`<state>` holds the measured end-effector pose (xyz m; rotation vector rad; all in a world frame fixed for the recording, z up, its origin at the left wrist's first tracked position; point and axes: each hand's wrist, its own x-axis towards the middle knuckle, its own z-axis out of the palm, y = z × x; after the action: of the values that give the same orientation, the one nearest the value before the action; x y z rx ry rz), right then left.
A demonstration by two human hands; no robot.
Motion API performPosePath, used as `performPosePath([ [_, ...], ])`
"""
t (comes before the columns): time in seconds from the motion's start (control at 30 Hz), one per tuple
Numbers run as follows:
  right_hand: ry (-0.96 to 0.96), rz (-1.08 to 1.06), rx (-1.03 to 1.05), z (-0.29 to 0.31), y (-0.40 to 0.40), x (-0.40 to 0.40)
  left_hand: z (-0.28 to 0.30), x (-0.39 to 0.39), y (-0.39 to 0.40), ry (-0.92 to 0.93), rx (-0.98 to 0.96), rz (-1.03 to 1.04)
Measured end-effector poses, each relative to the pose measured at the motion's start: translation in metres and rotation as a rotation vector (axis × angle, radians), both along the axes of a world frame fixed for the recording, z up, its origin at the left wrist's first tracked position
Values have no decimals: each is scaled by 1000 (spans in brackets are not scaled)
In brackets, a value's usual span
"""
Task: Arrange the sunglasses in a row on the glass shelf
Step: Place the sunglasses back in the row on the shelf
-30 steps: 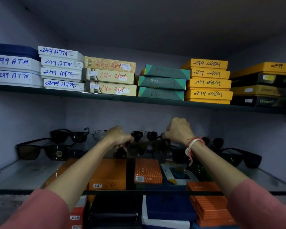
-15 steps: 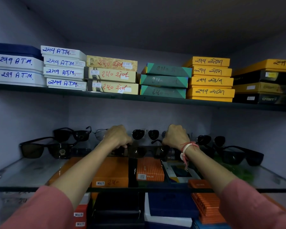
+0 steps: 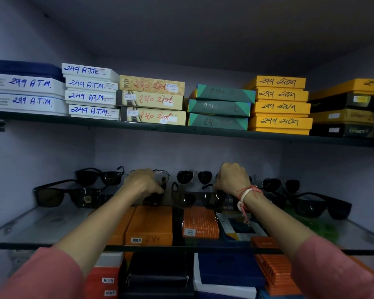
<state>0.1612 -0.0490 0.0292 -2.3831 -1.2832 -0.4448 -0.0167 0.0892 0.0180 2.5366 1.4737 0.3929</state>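
Observation:
Both my hands reach to the middle of the glass shelf (image 3: 37, 225). My left hand (image 3: 144, 182) and my right hand (image 3: 232, 178) each grip one end of a dark pair of sunglasses (image 3: 188, 196), which rests low on the glass between them. Several other dark sunglasses stand on the shelf: a large pair (image 3: 61, 195) at the front left, one behind it (image 3: 99, 176), a round-lens pair (image 3: 193, 176) at the back centre, another (image 3: 281, 184) to the right and a big black pair (image 3: 320, 207) at the far right.
Stacked boxes fill the upper shelf (image 3: 160, 128), white ones (image 3: 91, 91) left and yellow ones (image 3: 281, 104) right. Orange boxes (image 3: 151, 225) and other cartons lie under the glass. Side walls close in the shelf on both sides.
My hands have moved the held sunglasses down and further back onto the glass. The camera has shifted slightly closer.

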Motion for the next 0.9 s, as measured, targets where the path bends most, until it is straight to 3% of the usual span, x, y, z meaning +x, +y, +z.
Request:
performPosePath([
  [0.2,-34,71,132,4,5,-11,0,-26,6,-4,198,26],
  [0.37,-5,409,242,12,20,-34,7,-55,11,-250,267,-133],
  [0.47,89,590,219,16,31,-54,13,-66,7,-249,336,-206],
  [0.67,164,622,206,12,39,-67,15,-78,0,-245,336,-294],
  [0.9,5,541,264,16,39,-81,22,-89,-3,-408,265,-247],
])
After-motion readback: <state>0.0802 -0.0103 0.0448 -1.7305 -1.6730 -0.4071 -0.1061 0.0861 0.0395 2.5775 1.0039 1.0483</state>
